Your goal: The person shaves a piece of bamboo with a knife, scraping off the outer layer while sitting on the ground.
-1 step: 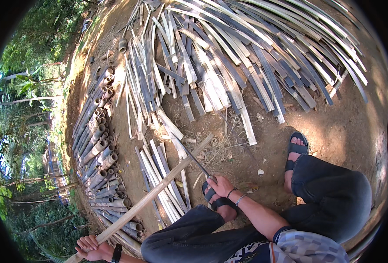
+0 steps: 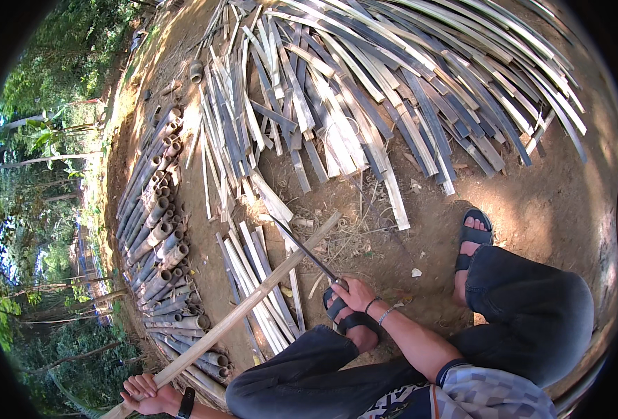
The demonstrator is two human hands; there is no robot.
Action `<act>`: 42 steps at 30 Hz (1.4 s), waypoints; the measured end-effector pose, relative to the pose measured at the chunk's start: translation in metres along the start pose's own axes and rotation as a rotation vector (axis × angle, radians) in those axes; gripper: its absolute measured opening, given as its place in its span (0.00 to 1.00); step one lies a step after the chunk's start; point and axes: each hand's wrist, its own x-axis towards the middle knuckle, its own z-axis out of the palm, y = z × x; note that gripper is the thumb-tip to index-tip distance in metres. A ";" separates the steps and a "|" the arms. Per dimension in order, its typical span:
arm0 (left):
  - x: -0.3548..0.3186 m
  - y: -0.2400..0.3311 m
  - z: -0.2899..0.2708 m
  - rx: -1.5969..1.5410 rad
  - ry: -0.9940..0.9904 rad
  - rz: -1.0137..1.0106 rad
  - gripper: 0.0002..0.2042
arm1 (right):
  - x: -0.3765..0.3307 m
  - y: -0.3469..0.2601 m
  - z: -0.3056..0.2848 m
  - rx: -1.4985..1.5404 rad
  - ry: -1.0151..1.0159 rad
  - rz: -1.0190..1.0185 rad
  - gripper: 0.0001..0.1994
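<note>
L hand (image 2: 143, 395), lower L of frame, fingers clamped round pale strip (image 2: 233, 315) running diag. up to ctr. R hand (image 2: 355, 295), nr ctr., fingers wrapped on knife (image 2: 317, 262) grip. Strip prob. light, stiff, edges maybe sharp; best held nr lower end.

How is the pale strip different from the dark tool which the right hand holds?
The pale strip is light tan; the dark tool is blackish and thinner. The strip looks longer than the tool. The left hand grips the strip, the right hand the tool. The strip rises rightward, the tool leftward. Both are long and narrow.
</note>
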 end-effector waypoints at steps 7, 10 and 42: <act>-0.001 0.000 0.001 0.010 0.036 0.027 0.19 | 0.008 -0.005 -0.003 -0.078 0.008 0.230 0.29; 0.000 0.000 -0.003 -0.016 0.009 -0.004 0.18 | -0.002 0.005 -0.008 -0.066 -0.087 0.033 0.31; 0.006 -0.002 -0.001 0.006 -0.007 -0.002 0.18 | 0.005 0.035 -0.005 -0.075 0.046 0.219 0.27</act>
